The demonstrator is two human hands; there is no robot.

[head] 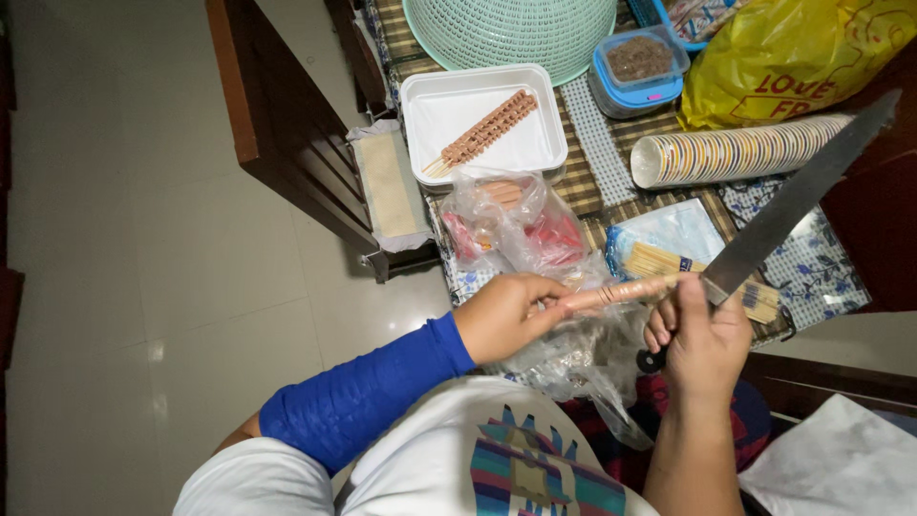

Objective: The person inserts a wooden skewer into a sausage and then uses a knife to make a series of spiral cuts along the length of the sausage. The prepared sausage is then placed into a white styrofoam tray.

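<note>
Over the table's edge, the left hand (501,315) gripped a skewered sausage (611,293) while the right hand (702,339) clasped a long knife (798,196) against it; shallow cuts away from the fingers seemed wisest.

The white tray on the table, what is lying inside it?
Inside the white tray lie two skewered spiral-cut sausages, side by side diagonally. The rest is bare. Nothing covers it.
</note>
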